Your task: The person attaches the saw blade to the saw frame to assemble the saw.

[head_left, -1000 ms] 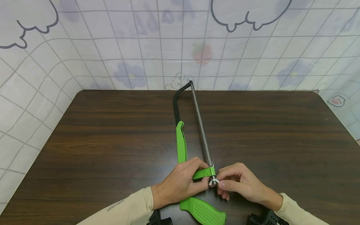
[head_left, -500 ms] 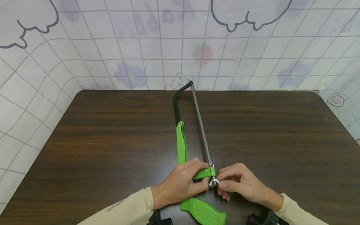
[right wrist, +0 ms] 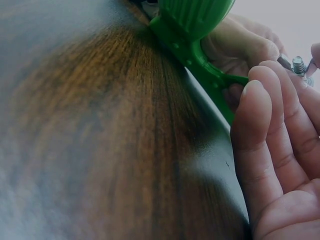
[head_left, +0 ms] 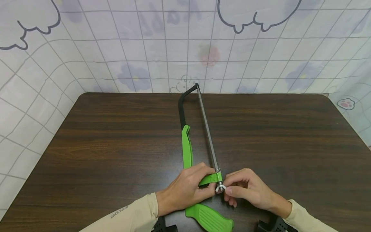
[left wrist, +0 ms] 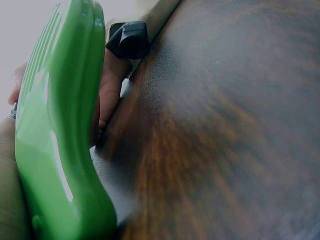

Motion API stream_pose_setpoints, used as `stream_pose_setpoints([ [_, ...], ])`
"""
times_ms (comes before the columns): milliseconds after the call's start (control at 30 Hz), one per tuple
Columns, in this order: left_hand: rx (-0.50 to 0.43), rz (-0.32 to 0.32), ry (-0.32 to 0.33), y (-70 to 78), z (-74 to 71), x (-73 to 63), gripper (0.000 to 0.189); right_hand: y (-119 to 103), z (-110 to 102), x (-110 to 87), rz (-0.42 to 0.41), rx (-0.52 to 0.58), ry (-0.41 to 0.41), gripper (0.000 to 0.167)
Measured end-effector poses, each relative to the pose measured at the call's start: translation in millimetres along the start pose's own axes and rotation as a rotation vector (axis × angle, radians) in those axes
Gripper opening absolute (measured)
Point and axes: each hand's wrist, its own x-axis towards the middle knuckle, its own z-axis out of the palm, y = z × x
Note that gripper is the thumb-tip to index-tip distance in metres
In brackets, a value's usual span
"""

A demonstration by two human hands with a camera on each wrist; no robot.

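A green and black hacksaw (head_left: pixel 187 148) lies on the dark wooden table, its blade (head_left: pixel 207 129) to the right of the frame and its far tip near the back edge. My left hand (head_left: pixel 188 188) grips the green frame above the handle (head_left: pixel 209 217), thumb and index finger around the crosspiece (head_left: pixel 207 179). At the blade's near end a metal wing nut (head_left: pixel 220 187) sits on a threaded bolt (right wrist: pixel 298 64). Thumb and index finger of my right hand (head_left: pixel 249 190) pinch one wing of it. In the left wrist view the green handle (left wrist: pixel 65 130) covers most of my left hand.
The dark wooden table (head_left: pixel 116 135) reaches back to a white gridded wall covering (head_left: pixel 162 48). Black wrist-worn devices show at the lower edge, one below my left sleeve (head_left: pixel 127 214) and one beside my right sleeve (head_left: pixel 304 216).
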Motion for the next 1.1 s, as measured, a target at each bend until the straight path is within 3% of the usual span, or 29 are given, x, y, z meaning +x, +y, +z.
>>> stream_pose_setpoints([
  [633,-0.010,-0.006,-0.006,-0.2,-0.7,0.1,0.023,-3.2,1.8,0.7,0.031,0.003,0.013,0.027],
  [1100,-0.023,-0.017,-0.021,0.7,-1.0,-0.2,0.021,-0.8,1.4,1.2,-0.001,0.011,0.004,0.027],
])
